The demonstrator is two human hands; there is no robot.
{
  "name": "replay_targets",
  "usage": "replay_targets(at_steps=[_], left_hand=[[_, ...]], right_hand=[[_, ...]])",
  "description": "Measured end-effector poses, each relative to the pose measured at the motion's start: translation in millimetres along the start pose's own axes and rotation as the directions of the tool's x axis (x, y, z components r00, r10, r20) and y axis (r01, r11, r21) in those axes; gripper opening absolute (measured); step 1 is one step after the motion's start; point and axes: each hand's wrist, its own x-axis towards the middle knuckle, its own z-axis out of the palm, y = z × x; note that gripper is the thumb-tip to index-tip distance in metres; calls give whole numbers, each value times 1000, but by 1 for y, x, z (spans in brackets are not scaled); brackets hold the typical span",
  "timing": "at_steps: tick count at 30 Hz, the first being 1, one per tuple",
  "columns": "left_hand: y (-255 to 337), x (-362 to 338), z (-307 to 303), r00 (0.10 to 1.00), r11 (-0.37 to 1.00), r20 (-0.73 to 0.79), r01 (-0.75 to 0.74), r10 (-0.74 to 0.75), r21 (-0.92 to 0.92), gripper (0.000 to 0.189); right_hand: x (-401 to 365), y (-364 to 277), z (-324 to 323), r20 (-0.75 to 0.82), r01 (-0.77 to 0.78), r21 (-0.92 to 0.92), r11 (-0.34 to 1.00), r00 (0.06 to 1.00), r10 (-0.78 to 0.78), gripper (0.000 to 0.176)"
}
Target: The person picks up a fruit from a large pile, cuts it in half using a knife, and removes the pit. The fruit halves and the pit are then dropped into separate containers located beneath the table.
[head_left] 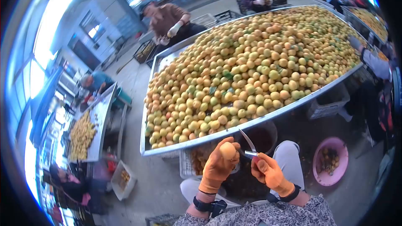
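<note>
In an orange glove, my left hand (pixel 217 166) is closed around a pale orange apricot (pixel 228 150) held up in front of the table edge. My right hand (pixel 273 175), gloved alike, grips a small knife (pixel 250 142) with a curved blade and a red handle. The blade points up and to the left, apart from the fruit. Beyond both hands, a metal-rimmed table (pixel 201 144) carries a large heap of yellow-green and orange apricots (pixel 251 71).
Under the table edge are a white crate (pixel 186 165) and a dark bucket (pixel 268 136). A pink basin (pixel 320 175) with dark pieces stands at right. Across the table sits a person (pixel 167 23); a gloved hand (pixel 356 43) reaches in from the right. Another table (pixel 100 129) is at left.
</note>
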Motion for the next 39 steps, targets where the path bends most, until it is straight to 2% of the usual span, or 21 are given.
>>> replay_targets(at_steps=[3, 5, 6, 9, 13, 15, 18, 19, 21, 22, 24, 25, 28, 30, 31, 32, 33, 34, 35, 37, 39], left_hand=[[0, -29, 12, 999, 999, -27, -20, 19, -45, 61], [1, -42, 22, 997, 994, -50, -55, 50, -99, 59], [1, -45, 18, 998, 987, 10, -66, 69, -147, 55], [3, -58, 19, 995, 986, -47, -97, 91, -138, 52], [-4, -65, -1, 991, 978, -23, -134, 132, -159, 49], [-5, -66, 2, 993, 948, 25, -104, 116, -301, 50], [-9, -65, 3, 990, 936, 64, -97, 125, -337, 45], [-9, -67, 5, 990, 937, 65, -96, 125, -337, 45], [-8, -72, 18, 992, 958, -76, -117, 101, -263, 44], [-8, -71, 25, 992, 958, -75, -116, 99, -264, 44], [-8, -69, 35, 974, 972, -146, -192, 172, -137, 46], [-9, -70, 32, 974, 971, -147, -193, 173, -138, 46], [-10, -71, 26, 979, 966, -145, -172, 145, -194, 45], [-6, -74, 28, 992, 923, -120, -80, 37, -376, 42], [-8, -74, 28, 992, 922, -117, -82, 41, -378, 42], [-10, -74, 28, 986, 983, -120, -133, 117, -130, 42], [-11, -74, 29, 976, 976, -104, -179, 192, 124, 41], [-8, -75, 40, 943, 894, -255, -84, 214, 440, 51], [-5, -76, 39, 943, 896, -253, -87, 214, 436, 51], [0, -80, 35, 961, 765, -42, -192, 275, 615, 61], [2, -81, 36, 956, 732, -81, -159, 281, 663, 67]], right_hand=[[-15, 4, 17, 43, -58, -89, 994, 997, 62, 34], [-23, 8, 26, 14, -130, -109, 986, 991, 132, 33], [-25, 10, 31, -7, -143, -110, 984, 990, 143, 33], [-33, 18, 36, 6, -169, -101, 980, 985, 171, 33], [-39, 20, 40, 31, -168, -137, 976, 984, 174, 33], [-39, 25, 38, 66, -172, -120, 978, 981, 181, 39], [-41, 30, 43, 76, -174, -90, 981, 981, 181, 38], [-41, 30, 45, 76, -174, -89, 981, 981, 181, 38], [-43, 29, 48, 110, -186, -108, 977, 974, 198, 34], [-43, 30, 49, 108, -186, -108, 977, 974, 197, 34], [-43, 31, 50, 87, -188, -119, 975, 976, 199, 35], [-44, 33, 49, 87, -189, -120, 975, 976, 200, 35], [-45, 34, 49, 43, -202, -121, 972, 977, 209, 34], [-47, 32, 49, 14, -207, -123, 971, 978, 210, 33], [-48, 32, 47, 15, -205, -128, 970, 978, 209, 33], [-49, 33, 45, 7, -179, -128, 975, 983, 181, 36], [-50, 33, 44, -2, -154, -130, 980, 988, 155, 38], [-51, 31, 45, -2, -153, -134, 979, 988, 154, 38], [-53, 27, 46, 19, -124, -138, 983, 992, 128, 37], [-54, 25, 43, 37, -98, -145, 985, 994, 105, 37], [-53, 28, 36, 101, -58, -188, 980, 992, 78, 34]])
